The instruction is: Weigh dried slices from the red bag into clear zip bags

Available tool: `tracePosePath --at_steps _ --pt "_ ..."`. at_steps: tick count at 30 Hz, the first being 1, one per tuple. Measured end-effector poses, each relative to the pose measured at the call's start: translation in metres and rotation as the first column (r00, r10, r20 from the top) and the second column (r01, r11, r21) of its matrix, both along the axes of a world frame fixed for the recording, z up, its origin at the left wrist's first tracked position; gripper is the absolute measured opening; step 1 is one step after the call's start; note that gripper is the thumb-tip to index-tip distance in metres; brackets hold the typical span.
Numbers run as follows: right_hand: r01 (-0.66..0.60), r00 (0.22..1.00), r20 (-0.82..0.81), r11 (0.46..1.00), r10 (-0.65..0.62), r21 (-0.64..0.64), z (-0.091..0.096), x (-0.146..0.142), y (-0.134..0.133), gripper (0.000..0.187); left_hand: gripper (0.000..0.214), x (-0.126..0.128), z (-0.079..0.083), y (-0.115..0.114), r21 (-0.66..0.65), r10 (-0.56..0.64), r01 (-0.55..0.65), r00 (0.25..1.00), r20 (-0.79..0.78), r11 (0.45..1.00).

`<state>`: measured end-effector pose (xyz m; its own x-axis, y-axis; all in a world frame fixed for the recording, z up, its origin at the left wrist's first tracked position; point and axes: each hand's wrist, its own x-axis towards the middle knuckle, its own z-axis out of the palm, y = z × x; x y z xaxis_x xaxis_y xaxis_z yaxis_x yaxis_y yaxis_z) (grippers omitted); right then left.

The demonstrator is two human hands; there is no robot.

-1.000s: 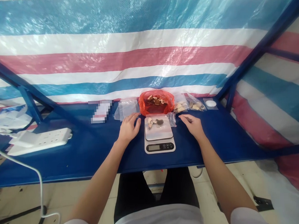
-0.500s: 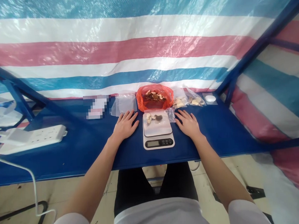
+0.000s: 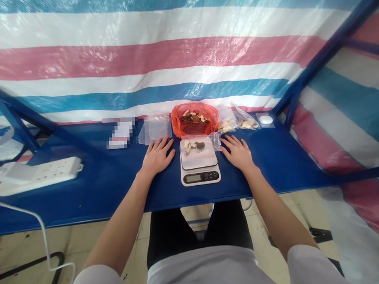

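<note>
A white digital scale (image 3: 200,174) stands on the blue table (image 3: 116,183), with a clear bag of a few dried slices (image 3: 194,146) on its pan. My left hand (image 3: 158,154) lies flat on the table just left of the scale, fingers spread, holding nothing. My right hand (image 3: 238,152) lies flat just right of it, fingers also spread and empty. Behind the scale sits a red plastic bag (image 3: 194,118) of dried slices.
An empty clear bag (image 3: 154,129) lies left of the red one. Filled clear bags (image 3: 239,124) and a small white round object (image 3: 265,120) lie to the right. A white power strip (image 3: 40,173) with cable sits far left. Blue frame bars flank the table; striped tarp hangs behind.
Both hands went from loosely curled to lying flat with fingers spread beside the scale. The view has shifted slightly; the scale and bags stay put.
</note>
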<state>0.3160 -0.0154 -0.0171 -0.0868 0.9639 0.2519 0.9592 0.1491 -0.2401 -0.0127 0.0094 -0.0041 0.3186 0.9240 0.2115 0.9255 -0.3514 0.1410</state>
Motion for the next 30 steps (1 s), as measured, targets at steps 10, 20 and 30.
tracePosePath --at_steps 10,20,30 --pt "-0.009 1.0 -0.007 1.0 0.01 0.016 -0.001 0.001 0.0 0.042 0.052 0.001 0.001 -0.001 0.005 0.003 -0.003 1.0 0.017 1.0" --pt "-0.004 0.994 -0.106 0.997 0.012 0.077 0.007 0.001 -0.003 0.037 0.049 -0.003 0.0 0.002 0.02 -0.014 0.012 0.994 0.108 1.0" --pt "0.049 0.497 -0.866 0.995 0.049 0.084 0.036 -0.015 -0.015 0.04 0.032 0.017 0.036 -0.007 0.276 -0.199 0.093 0.901 0.386 0.957"
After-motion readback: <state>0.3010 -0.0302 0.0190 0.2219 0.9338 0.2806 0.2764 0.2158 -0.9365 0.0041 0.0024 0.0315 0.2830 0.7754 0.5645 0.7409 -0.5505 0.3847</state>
